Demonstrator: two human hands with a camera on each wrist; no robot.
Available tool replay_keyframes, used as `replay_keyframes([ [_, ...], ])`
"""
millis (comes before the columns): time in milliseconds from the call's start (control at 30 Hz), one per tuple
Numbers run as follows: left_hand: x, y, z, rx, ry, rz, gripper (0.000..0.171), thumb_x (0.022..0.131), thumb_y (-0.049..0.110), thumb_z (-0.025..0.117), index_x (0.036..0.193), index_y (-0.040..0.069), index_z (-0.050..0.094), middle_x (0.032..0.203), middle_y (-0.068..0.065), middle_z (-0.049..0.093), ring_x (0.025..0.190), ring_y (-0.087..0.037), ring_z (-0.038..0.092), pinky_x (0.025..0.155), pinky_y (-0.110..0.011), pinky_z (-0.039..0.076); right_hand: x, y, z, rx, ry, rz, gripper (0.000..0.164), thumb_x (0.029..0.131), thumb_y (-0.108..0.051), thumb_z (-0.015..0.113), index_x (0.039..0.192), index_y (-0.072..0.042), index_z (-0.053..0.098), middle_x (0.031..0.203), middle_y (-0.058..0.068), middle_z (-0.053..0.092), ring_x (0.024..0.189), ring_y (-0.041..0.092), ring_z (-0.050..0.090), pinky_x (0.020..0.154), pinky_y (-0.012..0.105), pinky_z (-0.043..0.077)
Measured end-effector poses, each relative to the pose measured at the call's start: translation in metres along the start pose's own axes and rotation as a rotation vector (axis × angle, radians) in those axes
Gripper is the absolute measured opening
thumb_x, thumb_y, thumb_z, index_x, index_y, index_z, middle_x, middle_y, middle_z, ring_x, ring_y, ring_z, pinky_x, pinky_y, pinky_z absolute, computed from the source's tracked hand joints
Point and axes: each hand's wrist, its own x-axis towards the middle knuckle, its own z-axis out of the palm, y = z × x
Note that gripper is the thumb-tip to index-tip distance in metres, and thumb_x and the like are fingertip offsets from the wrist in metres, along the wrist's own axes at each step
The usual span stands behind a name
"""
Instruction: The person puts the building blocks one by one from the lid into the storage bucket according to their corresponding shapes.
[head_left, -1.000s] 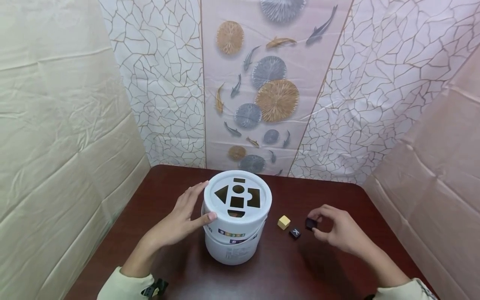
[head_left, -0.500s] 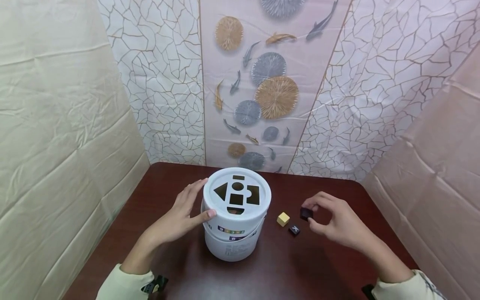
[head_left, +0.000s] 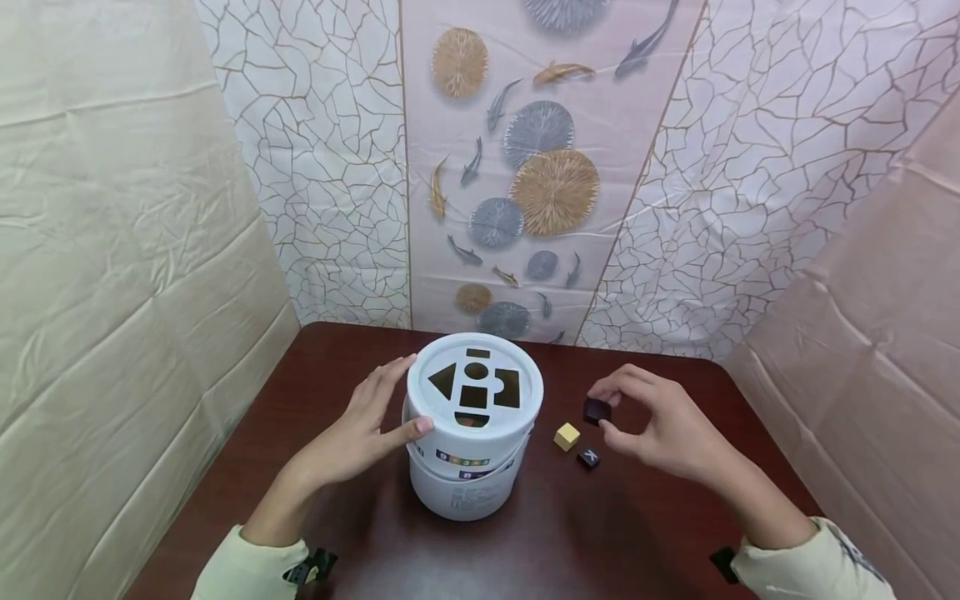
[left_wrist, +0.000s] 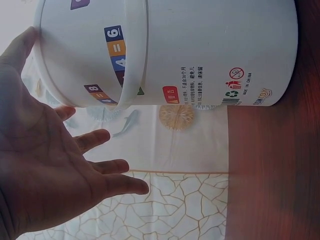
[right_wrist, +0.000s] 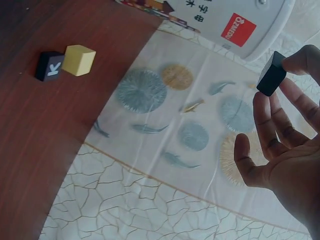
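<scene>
A white bucket [head_left: 467, 492] with a lid [head_left: 427, 408] stands upright; the lid has several shaped holes, among them a triangle, a circle and a square. My left hand [head_left: 358, 433] rests on the lid's left edge, thumb and fingers spread, as the left wrist view also shows. A black block [right_wrist: 271, 74] is pinched between thumb and fingers of my right hand [head_left: 667, 421], held in the air to the right of the bucket. Below it on the table are a yellow block [head_left: 567, 437] and a black block marked K [head_left: 588, 457], close together.
The dark red-brown table [head_left: 330, 358] has rounded far corners. A patterned cloth [head_left: 487, 167] with fish hangs behind it, and pale cloth walls [head_left: 150, 250] close in both sides.
My right hand has carried the black block up and leftward, closer to the bucket. The left hand stays at the lid, and the other two blocks have not moved.
</scene>
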Motion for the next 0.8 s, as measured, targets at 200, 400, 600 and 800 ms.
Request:
replay_keyframes([
  [200,0.0,0.0,0.0,0.002,0.0,0.005,0.096,0.102,0.06,0.072,0.176,0.041,0.015,0.182,-0.01,0.021,0.168,-0.046,0.016,0.122,-0.086,0.03,0.009,-0.006,0.002,0.037,0.006,-0.026,0.042,0.078,0.0,0.091,0.113,-0.02,0.078,0.108,-0.012,0.074,0.094,0.004,0.067,0.084,0.012,0.051],
  [400,0.0,0.0,0.0,0.007,0.005,0.015,0.096,0.103,0.059,0.073,0.177,0.039,0.015,0.182,-0.011,0.022,0.168,-0.046,0.017,0.123,-0.085,0.029,0.017,-0.013,0.002,0.075,0.0,-0.038,0.041,0.081,-0.002,0.091,0.115,-0.021,0.078,0.107,-0.012,0.074,0.095,0.005,0.068,0.086,0.013,0.052],
  [600,0.0,0.0,0.0,0.014,0.007,0.014,0.096,0.103,0.059,0.073,0.177,0.04,0.014,0.182,-0.012,0.022,0.168,-0.047,0.017,0.123,-0.085,0.03,0.027,-0.02,0.005,0.092,-0.015,-0.033,0.039,0.083,-0.006,0.092,0.116,-0.022,0.078,0.11,-0.012,0.073,0.097,0.003,0.067,0.086,0.014,0.052],
  [800,0.0,-0.001,0.0,0.009,0.004,0.009,0.096,0.103,0.06,0.072,0.176,0.042,0.014,0.181,-0.013,0.022,0.168,-0.047,0.017,0.121,-0.086,0.03,0.036,-0.027,0.012,0.112,-0.01,-0.047,0.039,0.084,-0.005,0.092,0.116,-0.022,0.078,0.11,-0.012,0.073,0.098,0.003,0.065,0.086,0.015,0.052],
])
